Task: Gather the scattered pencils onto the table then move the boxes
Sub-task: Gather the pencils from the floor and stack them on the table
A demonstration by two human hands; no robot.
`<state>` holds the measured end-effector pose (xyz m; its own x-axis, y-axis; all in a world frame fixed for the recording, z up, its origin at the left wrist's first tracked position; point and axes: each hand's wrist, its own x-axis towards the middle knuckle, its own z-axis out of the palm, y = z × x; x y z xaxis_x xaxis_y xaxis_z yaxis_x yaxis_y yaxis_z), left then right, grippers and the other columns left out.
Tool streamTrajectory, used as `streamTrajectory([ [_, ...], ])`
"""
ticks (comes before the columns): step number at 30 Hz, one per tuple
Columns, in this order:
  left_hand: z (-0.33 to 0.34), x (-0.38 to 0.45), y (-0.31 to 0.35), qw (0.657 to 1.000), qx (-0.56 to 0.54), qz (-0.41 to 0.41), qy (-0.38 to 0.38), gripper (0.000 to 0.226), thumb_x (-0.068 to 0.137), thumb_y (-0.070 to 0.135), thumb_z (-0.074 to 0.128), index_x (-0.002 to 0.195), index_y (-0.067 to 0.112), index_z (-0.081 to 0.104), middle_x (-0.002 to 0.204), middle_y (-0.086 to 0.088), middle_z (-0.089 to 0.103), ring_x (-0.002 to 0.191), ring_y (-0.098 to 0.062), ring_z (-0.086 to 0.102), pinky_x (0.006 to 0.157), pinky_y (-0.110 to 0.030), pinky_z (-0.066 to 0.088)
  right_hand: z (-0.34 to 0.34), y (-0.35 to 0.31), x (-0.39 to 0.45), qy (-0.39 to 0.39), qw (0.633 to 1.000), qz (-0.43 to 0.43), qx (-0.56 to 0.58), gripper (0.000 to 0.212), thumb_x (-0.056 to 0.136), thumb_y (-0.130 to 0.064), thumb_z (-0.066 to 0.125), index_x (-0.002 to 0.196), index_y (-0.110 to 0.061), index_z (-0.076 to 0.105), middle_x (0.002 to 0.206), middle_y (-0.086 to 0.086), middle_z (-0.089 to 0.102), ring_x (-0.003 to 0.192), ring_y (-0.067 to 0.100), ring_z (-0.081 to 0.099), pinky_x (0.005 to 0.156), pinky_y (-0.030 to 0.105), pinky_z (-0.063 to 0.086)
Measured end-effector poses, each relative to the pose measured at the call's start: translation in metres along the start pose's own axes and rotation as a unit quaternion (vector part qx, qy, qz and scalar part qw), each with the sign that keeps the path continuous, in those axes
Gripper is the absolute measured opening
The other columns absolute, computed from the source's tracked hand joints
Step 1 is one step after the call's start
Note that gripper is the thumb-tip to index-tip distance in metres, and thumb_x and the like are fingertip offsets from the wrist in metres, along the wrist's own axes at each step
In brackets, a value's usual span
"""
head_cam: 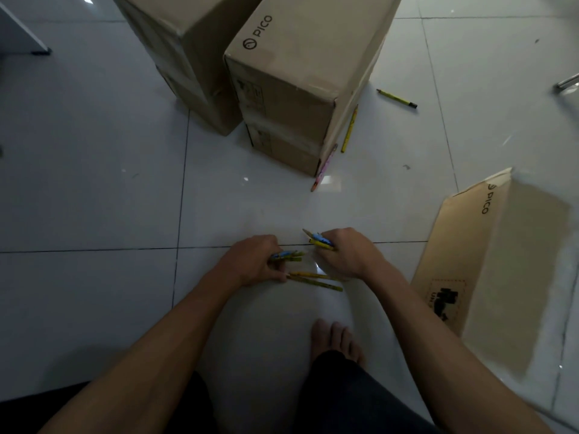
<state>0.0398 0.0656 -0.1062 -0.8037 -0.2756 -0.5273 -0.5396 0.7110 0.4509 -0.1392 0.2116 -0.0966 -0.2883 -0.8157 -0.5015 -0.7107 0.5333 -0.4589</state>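
Note:
I am low over a white tiled floor. My left hand (255,261) is closed around several pencils (286,256), and two more yellow pencils (315,280) poke out by its fingertips. My right hand (344,253) grips a few blue and yellow pencils (319,241). Loose on the floor lie a yellow pencil (396,98) to the right of the boxes, another yellow pencil (349,129) along the box side, and a pink pencil (324,169) at the box corner. Two tall cardboard boxes (294,89) (188,51) stand ahead; a third box (501,261) lies at right.
My bare foot (336,338) rests on the floor below my hands. A grey furniture leg (22,32) is at the top left and a metal piece (567,83) at the right edge. Small scraps dot the tiles.

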Motion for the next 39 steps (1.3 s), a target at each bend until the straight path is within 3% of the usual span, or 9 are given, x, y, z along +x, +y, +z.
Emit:
streamTrajectory([
  [3, -0.010, -0.003, -0.011, 0.998, -0.010, -0.049, -0.024, 0.043, 0.066, 0.057, 0.083, 0.091, 0.024, 0.072, 0.096, 0.001, 0.068, 0.090, -0.019, 0.064, 0.076, -0.037, 0.054, -0.002, -0.003, -0.003, -0.030, 0.999, -0.024, -0.023, 0.033, 0.084, -0.047, 0.069, 0.076, -0.020, 0.053, 0.079, 0.004, 0.062, 0.077, 0.029, 0.060, 0.062, 0.033, 0.040],
  [7, -0.022, -0.007, -0.024, 0.991, -0.073, -0.077, -0.083, 0.029, 0.063, 0.045, 0.090, 0.080, 0.025, 0.078, 0.081, 0.006, 0.075, 0.081, -0.011, 0.070, 0.076, -0.035, 0.057, 0.000, -0.005, -0.003, -0.072, 0.995, -0.013, -0.066, 0.034, 0.071, -0.049, 0.079, 0.078, -0.025, 0.055, 0.083, 0.000, 0.063, 0.074, 0.022, 0.056, 0.062, 0.030, 0.039],
  [11, -0.024, -0.011, -0.028, 0.984, -0.116, -0.069, -0.114, 0.018, 0.065, 0.034, 0.092, 0.071, 0.028, 0.076, 0.078, 0.008, 0.076, 0.081, -0.008, 0.070, 0.081, -0.034, 0.057, 0.006, -0.006, 0.002, -0.081, 0.993, -0.009, -0.082, 0.029, 0.077, -0.048, 0.077, 0.078, -0.027, 0.057, 0.090, 0.002, 0.063, 0.082, 0.024, 0.060, 0.066, 0.030, 0.040],
  [15, -0.025, -0.014, -0.031, 0.975, -0.181, -0.059, -0.114, 0.020, 0.074, 0.021, 0.088, 0.078, 0.035, 0.074, 0.069, 0.019, 0.071, 0.068, 0.007, 0.064, 0.071, -0.016, 0.050, 0.003, -0.008, 0.007, -0.060, 0.994, 0.004, -0.095, 0.034, 0.079, -0.054, 0.068, 0.077, -0.022, 0.058, 0.083, 0.004, 0.062, 0.079, 0.026, 0.064, 0.065, 0.034, 0.049],
  [19, -0.031, -0.015, -0.032, 0.954, -0.269, -0.104, -0.086, 0.009, 0.086, 0.025, 0.077, 0.095, 0.022, 0.076, 0.073, 0.002, 0.068, 0.063, -0.005, 0.059, 0.058, -0.013, 0.044, -0.005, -0.003, 0.009, 0.019, 0.995, 0.073, -0.064, 0.033, 0.079, -0.050, 0.061, 0.072, -0.018, 0.055, 0.074, 0.004, 0.059, 0.070, 0.029, 0.059, 0.061, 0.030, 0.043],
  [22, -0.032, -0.015, -0.030, 0.927, -0.342, -0.136, -0.077, 0.016, 0.092, 0.030, 0.071, 0.105, 0.021, 0.073, 0.071, 0.002, 0.058, 0.060, -0.008, 0.050, 0.050, -0.017, 0.039, -0.012, 0.004, 0.017, 0.070, 0.989, 0.128, 0.037, 0.035, 0.089, -0.046, 0.057, 0.076, -0.014, 0.057, 0.079, 0.011, 0.063, 0.077, 0.034, 0.062, 0.064, 0.033, 0.040],
  [27, -0.029, -0.004, -0.019, 0.882, -0.431, -0.187, -0.025, 0.011, 0.099, 0.031, 0.057, 0.094, 0.021, 0.057, 0.067, 0.001, 0.045, 0.054, -0.010, 0.040, 0.049, -0.023, 0.031, -0.032, 0.004, 0.046, 0.156, 0.951, 0.164, 0.210, 0.037, 0.096, -0.033, 0.052, 0.070, -0.007, 0.056, 0.079, 0.023, 0.066, 0.079, 0.038, 0.065, 0.068, 0.038, 0.048],
  [33, -0.028, 0.011, -0.010, 0.872, -0.438, -0.189, 0.108, 0.019, 0.106, 0.033, 0.041, 0.094, 0.017, 0.042, 0.078, -0.001, 0.044, 0.065, -0.012, 0.041, 0.051, -0.022, 0.035, -0.051, -0.003, 0.086, 0.227, 0.901, 0.198, 0.311, 0.016, 0.090, -0.023, 0.050, 0.078, -0.013, 0.047, 0.084, 0.021, 0.065, 0.079, 0.037, 0.064, 0.074, 0.047, 0.054],
  [39, -0.025, 0.024, -0.007, 0.848, -0.461, -0.165, 0.203, 0.017, 0.107, 0.022, 0.039, 0.090, 0.020, 0.040, 0.074, 0.001, 0.041, 0.063, -0.010, 0.040, 0.050, -0.014, 0.037, -0.052, 0.003, 0.112, 0.244, 0.895, 0.214, 0.305, 0.022, 0.089, -0.029, 0.065, 0.086, -0.008, 0.059, 0.083, 0.011, 0.062, 0.078, 0.027, 0.057, 0.065, 0.031, 0.037],
])
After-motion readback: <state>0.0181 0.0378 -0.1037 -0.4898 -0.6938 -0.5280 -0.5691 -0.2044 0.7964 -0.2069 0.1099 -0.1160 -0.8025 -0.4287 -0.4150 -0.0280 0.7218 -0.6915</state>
